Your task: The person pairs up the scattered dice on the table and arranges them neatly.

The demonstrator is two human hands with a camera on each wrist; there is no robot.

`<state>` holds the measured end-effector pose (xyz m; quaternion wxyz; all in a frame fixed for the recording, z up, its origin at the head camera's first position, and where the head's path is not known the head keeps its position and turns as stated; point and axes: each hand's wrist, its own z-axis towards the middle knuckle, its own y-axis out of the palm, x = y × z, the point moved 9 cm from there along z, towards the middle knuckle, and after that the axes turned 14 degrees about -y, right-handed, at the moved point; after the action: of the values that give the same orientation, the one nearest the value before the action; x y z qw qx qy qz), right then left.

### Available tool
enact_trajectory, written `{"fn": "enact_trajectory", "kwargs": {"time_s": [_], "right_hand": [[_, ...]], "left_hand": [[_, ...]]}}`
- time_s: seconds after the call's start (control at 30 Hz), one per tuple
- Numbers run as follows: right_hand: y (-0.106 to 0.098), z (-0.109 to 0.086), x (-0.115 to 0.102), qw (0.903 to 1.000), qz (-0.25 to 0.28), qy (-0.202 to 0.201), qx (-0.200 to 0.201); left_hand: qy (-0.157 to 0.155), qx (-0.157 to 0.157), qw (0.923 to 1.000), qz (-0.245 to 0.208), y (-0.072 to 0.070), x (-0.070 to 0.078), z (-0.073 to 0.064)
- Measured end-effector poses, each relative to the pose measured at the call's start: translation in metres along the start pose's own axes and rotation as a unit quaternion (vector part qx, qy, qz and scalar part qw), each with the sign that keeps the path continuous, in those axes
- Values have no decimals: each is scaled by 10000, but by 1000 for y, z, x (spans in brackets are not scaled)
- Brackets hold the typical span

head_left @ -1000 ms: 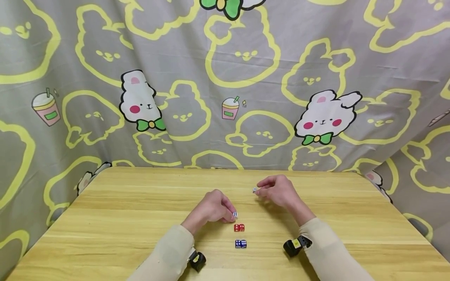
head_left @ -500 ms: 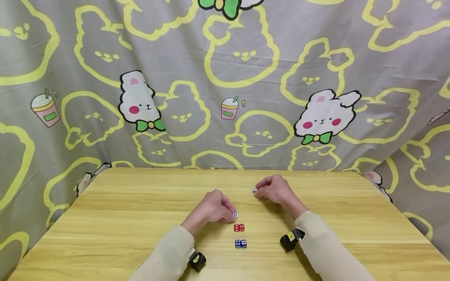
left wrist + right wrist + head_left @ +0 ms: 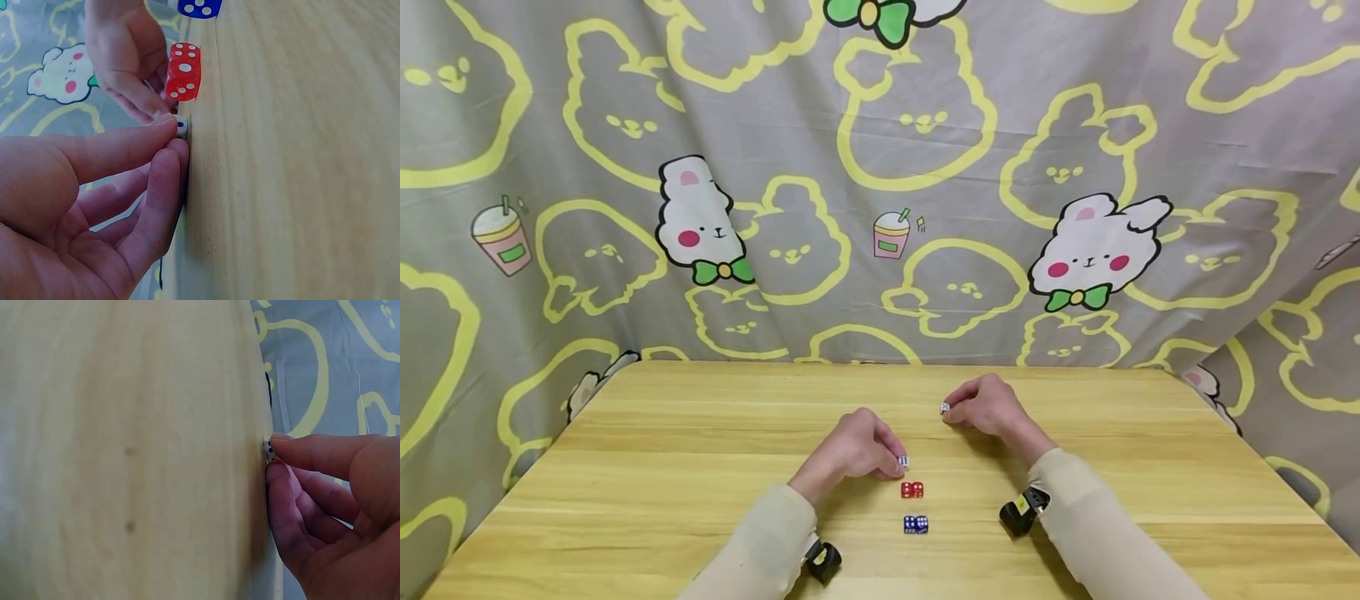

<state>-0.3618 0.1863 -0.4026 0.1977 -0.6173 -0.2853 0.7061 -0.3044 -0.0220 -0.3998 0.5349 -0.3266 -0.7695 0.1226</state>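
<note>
Between thumb and fingers, my left hand (image 3: 859, 447) pinches a white die (image 3: 903, 461) low over the wooden table, just behind the red dice. The left wrist view shows one dark pip on that die (image 3: 181, 125), the rest hidden by fingertips. Farther back and to the right, my right hand (image 3: 988, 406) pinches a second white die (image 3: 945, 408); blue pips show on this die (image 3: 270, 447) in the right wrist view. Two red dice (image 3: 912, 490) sit side by side in front of my left fingertips. Nearer me, two blue dice (image 3: 916, 524) also stand side by side.
The wooden table (image 3: 700, 467) reaches back to a grey curtain (image 3: 820, 125) with yellow outlines and rabbit prints. A black wrist camera (image 3: 823, 562) is strapped at the left sleeve, another black camera (image 3: 1018, 512) at the right one.
My right forearm has shifted slightly inward, its hand still at the white die. The left hand keeps its place with its die. Red and blue dice have not moved.
</note>
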Motion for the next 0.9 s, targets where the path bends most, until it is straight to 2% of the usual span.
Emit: {"fn": "enact_trajectory", "kwargs": {"time_s": [0.3, 0.9], "right_hand": [[1, 0, -1, 9998, -157, 35, 89], [-2, -6, -6, 9998, 106, -6, 152]], "left_hand": [[-19, -2, 10000, -18, 1, -2, 0], [39, -74, 9998, -188, 3, 0, -2]]}}
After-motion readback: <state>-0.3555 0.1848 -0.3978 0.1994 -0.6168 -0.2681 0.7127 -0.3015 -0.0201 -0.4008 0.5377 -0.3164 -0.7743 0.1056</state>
